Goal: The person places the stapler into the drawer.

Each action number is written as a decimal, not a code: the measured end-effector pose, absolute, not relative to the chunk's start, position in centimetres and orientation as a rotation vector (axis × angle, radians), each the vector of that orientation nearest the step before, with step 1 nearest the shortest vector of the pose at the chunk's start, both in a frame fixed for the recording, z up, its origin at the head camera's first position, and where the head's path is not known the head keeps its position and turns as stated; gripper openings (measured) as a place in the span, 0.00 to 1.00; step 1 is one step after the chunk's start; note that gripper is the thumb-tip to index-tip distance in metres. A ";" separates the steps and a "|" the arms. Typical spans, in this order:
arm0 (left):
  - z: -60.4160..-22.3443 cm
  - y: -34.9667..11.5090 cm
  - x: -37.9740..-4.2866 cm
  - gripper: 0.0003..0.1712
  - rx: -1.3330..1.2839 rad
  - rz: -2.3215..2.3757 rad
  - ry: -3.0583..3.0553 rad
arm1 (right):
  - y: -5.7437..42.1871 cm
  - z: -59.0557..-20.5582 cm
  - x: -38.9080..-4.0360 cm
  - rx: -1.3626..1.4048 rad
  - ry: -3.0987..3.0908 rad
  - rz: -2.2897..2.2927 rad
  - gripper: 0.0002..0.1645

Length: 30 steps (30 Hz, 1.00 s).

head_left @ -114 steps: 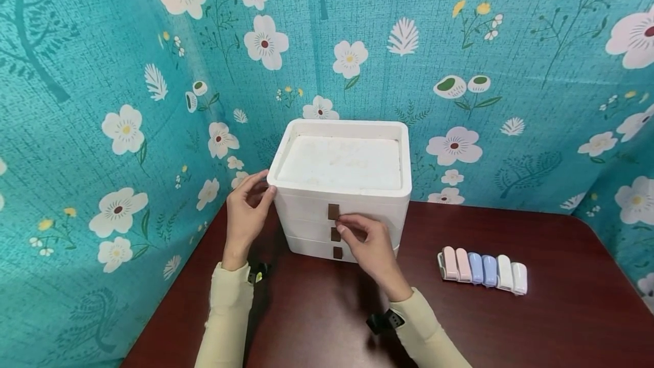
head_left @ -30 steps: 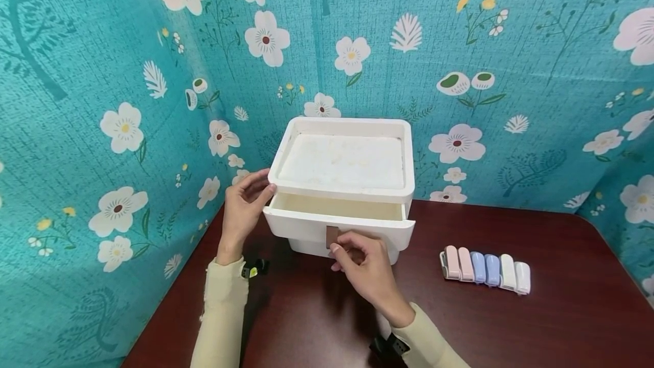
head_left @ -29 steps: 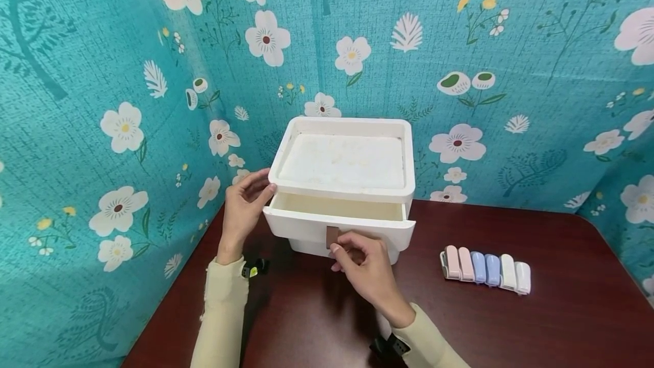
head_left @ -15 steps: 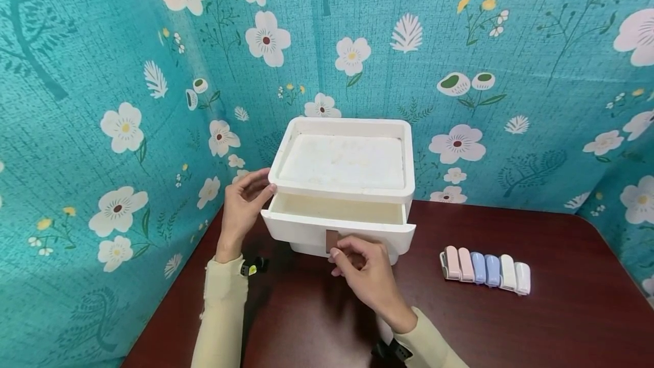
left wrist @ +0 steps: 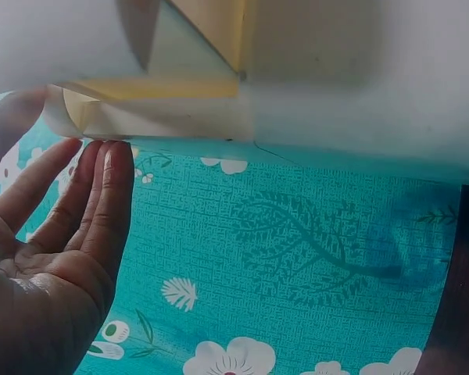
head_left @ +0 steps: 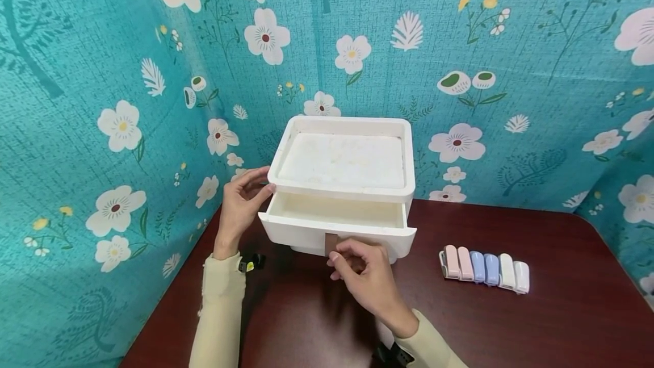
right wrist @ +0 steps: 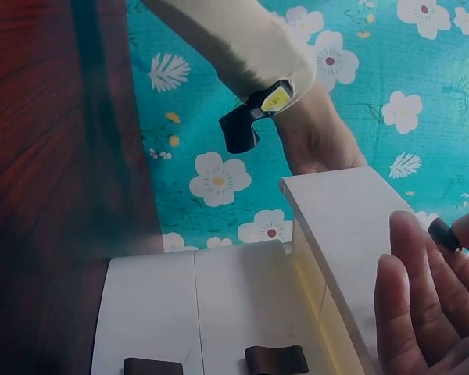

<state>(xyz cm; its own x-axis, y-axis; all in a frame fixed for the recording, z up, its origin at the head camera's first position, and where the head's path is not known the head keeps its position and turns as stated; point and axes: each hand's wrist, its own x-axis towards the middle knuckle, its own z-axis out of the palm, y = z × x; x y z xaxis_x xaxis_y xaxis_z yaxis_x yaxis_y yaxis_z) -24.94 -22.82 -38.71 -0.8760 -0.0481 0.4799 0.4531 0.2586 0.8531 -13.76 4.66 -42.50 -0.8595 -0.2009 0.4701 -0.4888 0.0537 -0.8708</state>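
A white drawer cabinet (head_left: 342, 192) with a recessed tray top stands on the table. Its top drawer (head_left: 296, 233) is pulled partway out, and the part of its inside that shows holds nothing. My right hand (head_left: 370, 277) pinches that drawer's brown pull tab (right wrist: 444, 233) between thumb and fingers. At the cabinet's upper left corner my left hand (head_left: 237, 209) grips the edge, thumb on the front and fingers (left wrist: 113, 187) along the side. Two lower brown tabs (right wrist: 276, 360) show below the drawer in the right wrist view.
Several small pink, blue and white stapler-like things (head_left: 484, 270) stand in a row to the right on the dark red table (head_left: 562, 311). Teal flowered cloth (head_left: 383, 61) hangs behind and along the left side.
From fully closed, the top drawer has slid out toward me, a little further still in the last second, with my right hand on its tab. My left hand has stayed at the corner.
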 end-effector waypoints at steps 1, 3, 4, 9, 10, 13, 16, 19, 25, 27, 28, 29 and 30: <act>-38.7 -22.8 -25.0 0.24 -0.371 -1.650 -2.125 | 4.7 -42.5 -13.7 0.705 -2.107 1.893 0.05; -38.7 -22.8 -25.0 0.24 -0.378 -1.649 -2.123 | 4.6 -42.5 -13.6 0.710 -2.104 1.886 0.05; -38.7 -22.8 -25.0 0.24 -0.379 -1.650 -2.121 | 4.6 -42.5 -13.6 0.712 -2.101 1.882 0.06; -38.6 -22.7 -24.8 0.24 -0.378 -1.650 -2.121 | 4.6 -42.6 -13.3 0.750 -2.080 1.866 0.06; -38.6 -22.7 -24.8 0.25 -0.376 -1.648 -2.125 | 4.6 -42.6 -13.2 0.758 -2.079 1.865 0.05; -38.6 -22.7 -24.7 0.25 -0.373 -1.643 -2.126 | 4.6 -42.4 -12.8 0.780 -2.074 1.857 0.05; -38.6 -22.7 -24.8 0.25 -0.371 -1.640 -2.122 | 4.5 -42.3 -12.4 0.788 -2.076 1.856 0.06; -38.7 -22.7 -24.9 0.25 -0.372 -1.638 -2.120 | 4.5 -42.1 -11.9 0.778 -2.098 1.863 0.06; -38.9 -22.8 -25.0 0.24 -0.379 -1.642 -2.122 | 4.4 -42.1 -10.9 0.811 -2.087 1.861 0.06; -38.9 -22.9 -25.1 0.24 -0.384 -1.642 -2.119 | 4.3 -42.2 -10.7 0.831 -2.070 1.842 0.07; -38.9 -22.9 -25.1 0.24 -0.388 -1.641 -2.117 | 4.3 -42.2 -10.6 0.834 -2.065 1.830 0.08; -38.9 -22.9 -25.1 0.24 -0.393 -1.640 -2.114 | 4.3 -42.2 -10.5 0.833 -2.062 1.817 0.08; -38.8 -22.9 -25.1 0.24 -0.396 -1.640 -2.110 | 4.3 -42.3 -10.4 0.832 -2.060 1.800 0.08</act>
<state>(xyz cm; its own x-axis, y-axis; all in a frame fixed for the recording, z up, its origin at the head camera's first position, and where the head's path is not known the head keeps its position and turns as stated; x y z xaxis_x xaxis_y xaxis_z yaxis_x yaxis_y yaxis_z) -25.14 -22.87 -38.83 -0.8638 -0.0403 0.5022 0.4767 0.2572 0.8406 -10.45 4.26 -42.25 -0.7944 -0.2360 0.5596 -0.5862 0.0569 -0.8082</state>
